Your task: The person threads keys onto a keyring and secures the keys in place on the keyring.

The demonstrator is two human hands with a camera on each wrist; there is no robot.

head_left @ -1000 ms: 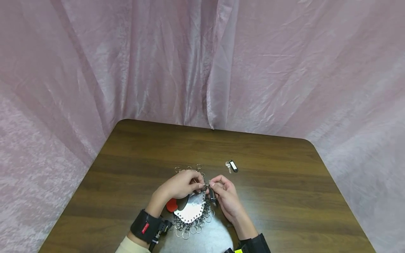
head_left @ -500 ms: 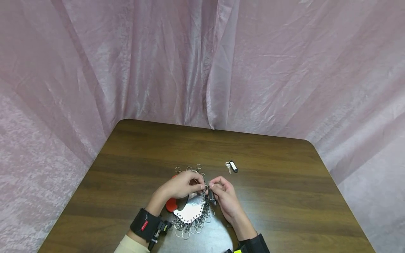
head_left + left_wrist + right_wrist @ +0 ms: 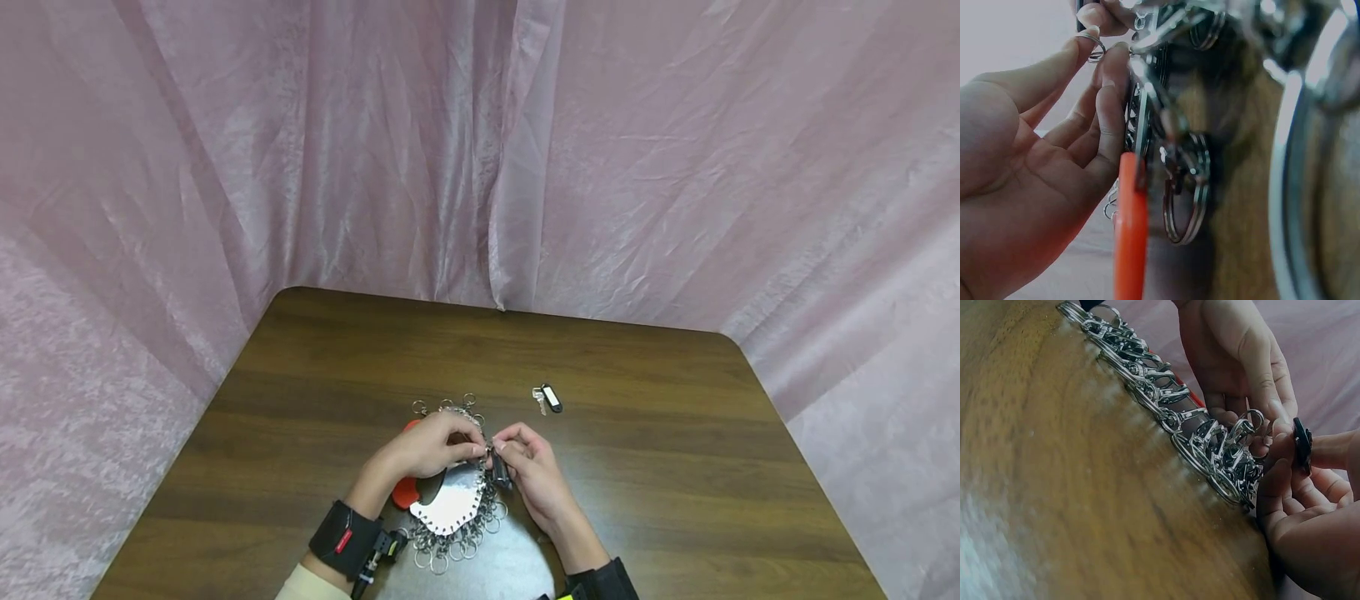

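My left hand (image 3: 435,442) reaches over a shiny metal plate (image 3: 453,497) edged with small holes, snap hooks and split rings. In the left wrist view its thumb and index finger pinch a small split ring (image 3: 1099,55). Close beside it, at the plate's right edge, my right hand (image 3: 538,475) pinches a black key tag (image 3: 499,472). That tag shows edge-on between thumb and fingers in the right wrist view, with the fingertips of both hands meeting near it. A red part (image 3: 406,493) is at the plate's left side, partly covered by my left hand.
Farther back on the wooden table (image 3: 637,467) lie a small key (image 3: 539,401) and another black key tag (image 3: 551,398) with a white label. Several split rings (image 3: 438,564) fan out along the plate's front. Pink curtains (image 3: 420,167) hang behind the table.
My left fingertips have shifted slightly right, closer to my right fingertips. The black tag in my right hand has turned a little. The plate and the far key stay in place.
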